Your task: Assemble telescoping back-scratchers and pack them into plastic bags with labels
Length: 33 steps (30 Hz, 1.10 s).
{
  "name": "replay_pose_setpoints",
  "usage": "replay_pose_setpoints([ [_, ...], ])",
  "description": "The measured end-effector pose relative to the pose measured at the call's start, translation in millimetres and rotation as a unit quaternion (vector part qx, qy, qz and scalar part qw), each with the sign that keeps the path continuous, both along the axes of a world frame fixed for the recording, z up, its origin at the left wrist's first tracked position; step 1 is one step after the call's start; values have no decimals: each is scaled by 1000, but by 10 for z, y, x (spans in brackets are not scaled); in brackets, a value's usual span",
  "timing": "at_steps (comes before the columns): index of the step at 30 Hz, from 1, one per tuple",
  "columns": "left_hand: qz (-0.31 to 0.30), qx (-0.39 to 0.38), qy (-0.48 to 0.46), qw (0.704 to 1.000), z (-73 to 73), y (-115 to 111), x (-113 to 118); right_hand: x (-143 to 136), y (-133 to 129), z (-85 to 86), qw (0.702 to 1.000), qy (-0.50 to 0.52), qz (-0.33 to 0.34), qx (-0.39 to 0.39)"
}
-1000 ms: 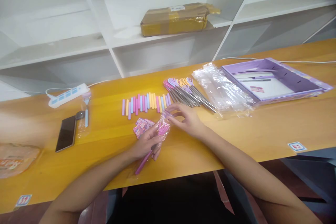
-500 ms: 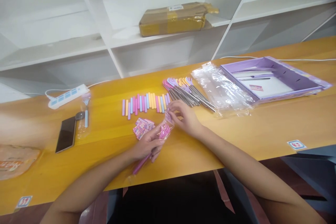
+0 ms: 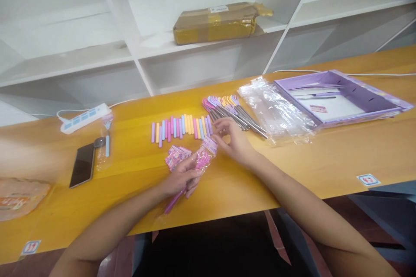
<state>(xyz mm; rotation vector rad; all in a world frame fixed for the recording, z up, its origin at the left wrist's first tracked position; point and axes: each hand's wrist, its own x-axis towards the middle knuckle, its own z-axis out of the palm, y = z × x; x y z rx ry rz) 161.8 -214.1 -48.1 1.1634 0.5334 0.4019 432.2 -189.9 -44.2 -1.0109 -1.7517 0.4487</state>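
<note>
Pinching bag point(image 3: 203, 159) in left hand point(image 3: 183, 177), with right hand point(image 3: 234, 142) loosely spread nearby; probably light, slippery; best held by handle point(image 3: 174, 202).

A pink claw-headed back scratcher point(image 3: 203, 160) sits in a clear plastic bag point(image 3: 212, 154), tilted above the bench point(image 3: 312, 156); its magenta handle point(image 3: 174, 201) points toward the front edge, a pink-and-lilac printed card point(image 3: 209, 143) at the bag's far end.

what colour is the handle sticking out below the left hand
The handle is magenta-purple, best seen in the head view.
</note>
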Motion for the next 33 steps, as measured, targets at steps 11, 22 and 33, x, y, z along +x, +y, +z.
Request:
replay_pose_setpoints([
  [11, -15, 19, -13, 1000, -7, -27, 7, 48, 3, 75, 979, 74, 113, -151],
  [22, -144, 16, 33, 989, 82, -138, -4, 167, 146, 0, 934, 210, 114, -264],
  [33, -226, -152, 14, 962, 44, -181, 89, -203, 48, -119, 875, 87, 262, -398],
])
